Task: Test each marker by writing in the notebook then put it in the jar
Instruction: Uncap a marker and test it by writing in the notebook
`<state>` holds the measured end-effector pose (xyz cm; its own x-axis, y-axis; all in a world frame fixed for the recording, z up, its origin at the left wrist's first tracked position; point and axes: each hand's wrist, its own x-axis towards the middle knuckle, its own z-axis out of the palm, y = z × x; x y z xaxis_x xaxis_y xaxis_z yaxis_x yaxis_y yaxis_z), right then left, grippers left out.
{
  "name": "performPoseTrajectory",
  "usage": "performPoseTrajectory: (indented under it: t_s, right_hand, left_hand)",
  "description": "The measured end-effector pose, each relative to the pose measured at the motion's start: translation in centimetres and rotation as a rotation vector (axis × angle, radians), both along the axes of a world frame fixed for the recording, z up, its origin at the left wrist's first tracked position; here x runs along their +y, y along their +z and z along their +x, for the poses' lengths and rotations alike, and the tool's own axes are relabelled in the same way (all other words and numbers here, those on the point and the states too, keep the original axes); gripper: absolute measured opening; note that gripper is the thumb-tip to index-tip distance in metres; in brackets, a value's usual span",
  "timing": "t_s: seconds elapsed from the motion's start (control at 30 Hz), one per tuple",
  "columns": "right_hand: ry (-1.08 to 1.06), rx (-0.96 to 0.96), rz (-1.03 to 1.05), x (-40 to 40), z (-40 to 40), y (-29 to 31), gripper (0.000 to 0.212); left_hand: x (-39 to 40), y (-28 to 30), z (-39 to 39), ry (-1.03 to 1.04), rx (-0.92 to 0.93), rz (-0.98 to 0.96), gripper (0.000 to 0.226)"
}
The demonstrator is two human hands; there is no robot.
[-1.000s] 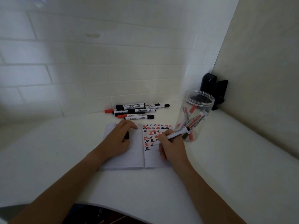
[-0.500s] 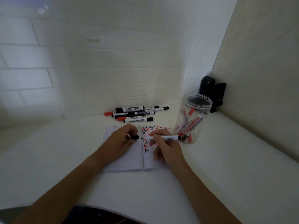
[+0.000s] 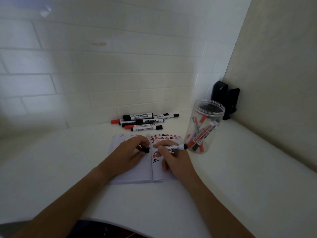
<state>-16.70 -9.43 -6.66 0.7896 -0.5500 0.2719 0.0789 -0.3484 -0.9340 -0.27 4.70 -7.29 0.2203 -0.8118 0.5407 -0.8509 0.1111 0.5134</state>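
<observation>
Recapping now: line up black cap [image 3: 146,150] pinched in left hand [image 3: 127,152] with tip of marker [image 3: 174,148] gripped by right hand [image 3: 173,159], press straight until seated, then drop into jar [image 3: 205,125].

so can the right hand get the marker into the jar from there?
Probably yes. The right hand grips the marker beside the jar, whose mouth is open with nothing between. The left hand holds the black cap, so capping likely comes first.

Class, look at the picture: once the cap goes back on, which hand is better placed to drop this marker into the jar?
The right hand: it already grips the marker, and the jar stands on its side. The left hand holds only the black cap.
</observation>
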Motion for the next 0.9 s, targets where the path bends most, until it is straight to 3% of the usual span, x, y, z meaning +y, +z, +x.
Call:
performPoseTrajectory:
  t_s: [0.53, 0.7, 0.8, 0.9]
  right_hand:
    - [0.091, 0.017, -0.056, -0.1, 0.4, -0.3, 0.017]
    - [0.133, 0.040, -0.063, -0.1, 0.3, -0.3, 0.012]
    - [0.099, 0.058, -0.003, -0.1, 0.4, -0.3, 0.017]
    - [-0.034, -0.060, 0.082, -0.5, 0.5, -0.1, 0.012]
  left_hand:
    - [-0.1, -0.5, 0.4, 0.002, -0.031, -0.043, 0.031]
    - [-0.2, -0.5, 0.8, -0.028, -0.144, 0.016, 0.016]
    - [-0.4, -0.6, 1.0, -0.012, -0.151, 0.036, 0.012]
    - [-0.6, -0.9, 1.2, 0.045, -0.158, 0.042, 0.011]
